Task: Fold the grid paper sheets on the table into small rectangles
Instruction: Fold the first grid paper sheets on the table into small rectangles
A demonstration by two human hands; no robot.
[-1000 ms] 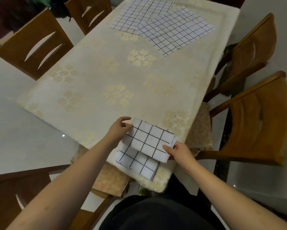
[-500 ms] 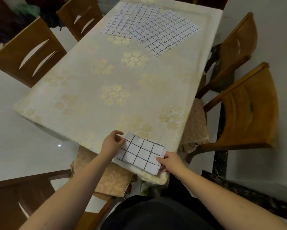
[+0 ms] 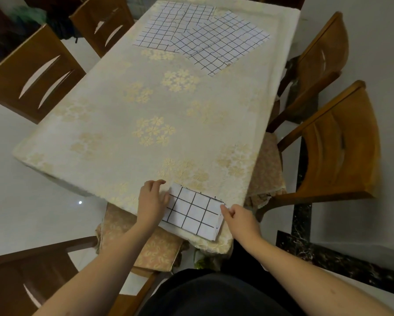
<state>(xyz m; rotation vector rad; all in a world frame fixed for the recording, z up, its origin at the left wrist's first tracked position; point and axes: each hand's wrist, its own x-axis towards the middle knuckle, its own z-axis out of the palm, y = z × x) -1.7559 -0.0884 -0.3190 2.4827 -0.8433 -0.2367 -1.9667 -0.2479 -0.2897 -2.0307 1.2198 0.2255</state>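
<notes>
Over the last second the folded piece that had been held up off the stack came down onto it, and both hands went from lifting to settling it flat at the near edge of the tabletop [image 3: 113, 142].

The small white folded rectangle of black-gridded paper [image 3: 192, 212] lay on the cream floral cloth by the near right corner, apparently on top of another folded piece whose edges showed beneath it on the right. The left hand [image 3: 152, 201] rested on its left end, fingers loosely curled and spread, pressing rather than pinching. The right hand [image 3: 238, 216] touched the right end, its forefinger and thumb drawn together at the upper right corner; whether they actually nipped the paper I could not tell.

At the far end of the tabletop, well apart, the unfolded white grid paper sheets [image 3: 200, 38] lay overlapping, slightly rumpled.

To my eye this stuff would handle as light and limp, easily creased and apt to slide on the smooth cloth. The folded piece was stiffer and best squared by its ends. An open sheet would want taking by two corners of one edge, so it did not sag or drag its neighbour along.
</notes>
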